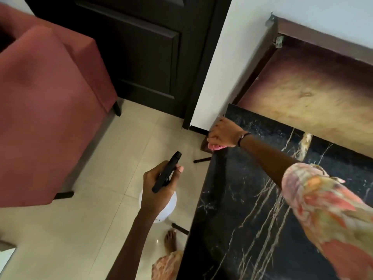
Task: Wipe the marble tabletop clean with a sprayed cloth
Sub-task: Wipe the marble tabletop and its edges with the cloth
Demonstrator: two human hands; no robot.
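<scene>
While the right hand (223, 134) is clutching the pink cloth (217, 147) at the tabletop (252, 199) corner, it risks slipping off; the left hand (159, 186) is gripping the spray bottle (164, 203).

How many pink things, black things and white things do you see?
Pink: 2, the cloth under the right hand and the chair.
Black: 3, the marble tabletop, the spray trigger in the left hand and the door.
White: 2, the bottle and the wall.
Total: 7
</scene>
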